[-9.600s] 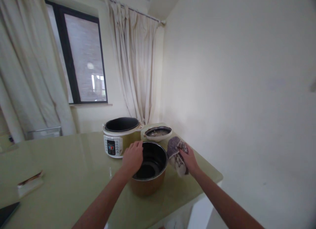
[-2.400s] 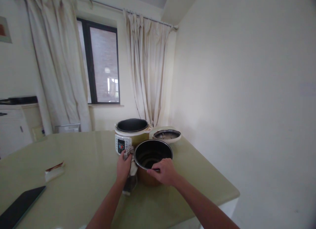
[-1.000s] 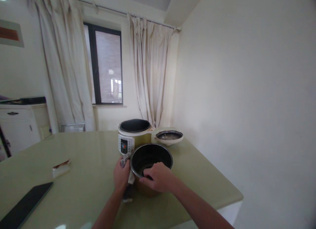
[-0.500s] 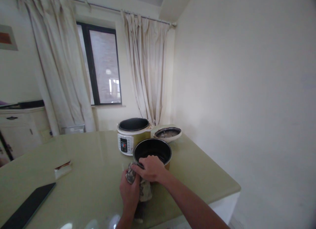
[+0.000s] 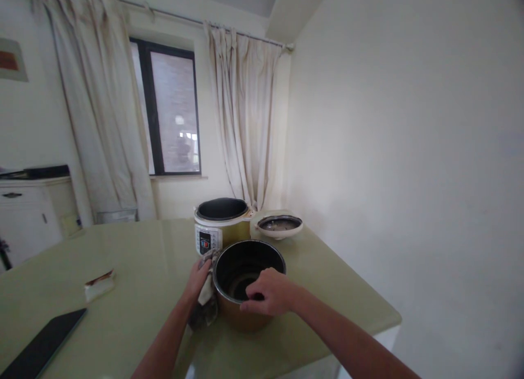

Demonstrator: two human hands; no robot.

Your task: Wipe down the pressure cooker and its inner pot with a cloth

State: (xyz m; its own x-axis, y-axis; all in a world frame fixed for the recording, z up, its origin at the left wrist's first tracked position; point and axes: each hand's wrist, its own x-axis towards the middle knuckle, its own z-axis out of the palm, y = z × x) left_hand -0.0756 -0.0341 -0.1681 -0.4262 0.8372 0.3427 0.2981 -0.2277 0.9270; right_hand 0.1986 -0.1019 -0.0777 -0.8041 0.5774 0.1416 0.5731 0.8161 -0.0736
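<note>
A dark inner pot (image 5: 231, 313) with a brown outside stands on the table, its mouth tipped slightly towards me. My right hand (image 5: 273, 293) is closed at its near rim, thumb outside and curled fingers over the inside. To the left, my left hand (image 5: 198, 280) grips a patterned grey and white cloth (image 5: 207, 294), holding it against the pot's outer left side. Part of the cloth hangs down beside the pot. Right behind stands the pressure cooker's white and gold body (image 5: 229, 229), uncovered, with a control panel in front.
The cooker's lid (image 5: 280, 226) lies upside down on the green table (image 5: 143, 259), near its right edge by the wall. A small white packet (image 5: 99, 286) and a dark flat tablet-like slab (image 5: 45, 343) are at the left. Curtains and a window are behind.
My left hand and the cloth have moved from the pot's front to its left side. The right hand has shifted right along the near rim, and the pot sits slightly nearer.
</note>
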